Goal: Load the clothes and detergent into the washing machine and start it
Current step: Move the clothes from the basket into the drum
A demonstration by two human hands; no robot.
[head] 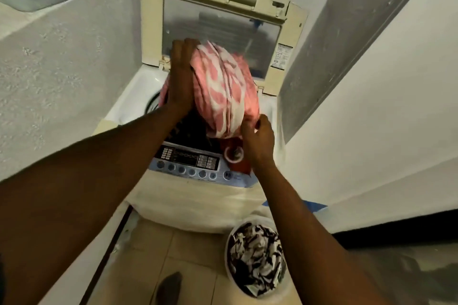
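A top-loading washing machine (198, 193) stands in front of me with its lid (220, 39) raised against the back wall. Above its drum opening hangs a bulky pink-and-white patterned cloth (223, 91). My left hand (181, 77) grips the bundle's left side. At the lower right edge of the cloth, my right hand (257, 141) pinches the fabric. A red container with a round cap (234, 153) rests on the machine's top beside the control panel (188, 160), partly hidden by my right hand. The drum interior is mostly hidden behind the cloth.
A white bucket (257, 255) full of dark-and-white clothes sits on the tiled floor at the machine's right front. Rough white walls close in on the left and right. My foot (171, 287) shows on the floor below.
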